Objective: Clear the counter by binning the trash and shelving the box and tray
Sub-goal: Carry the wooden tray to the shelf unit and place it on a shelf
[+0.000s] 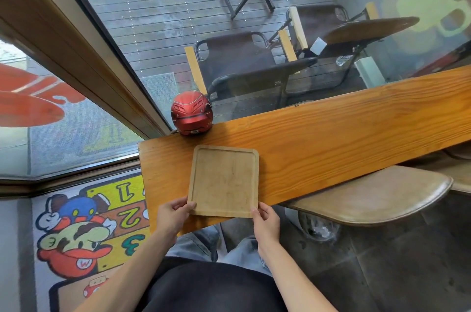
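A pale wooden tray [224,180] with a raised rim lies flat and bare on the orange wooden counter [331,133], near the counter's left end. My left hand [173,215] grips the tray's near left corner, thumb on top. My right hand [266,222] grips its near right corner. The tray's near edge reaches the counter's front edge. No box or trash is in view.
A red helmet-shaped figure [191,115] stands on the counter's back left corner against the window glass. A tan padded stool [377,197] sits under the counter to the right. A cartoon floor mat [89,230] lies to the left. Chairs stand outside.
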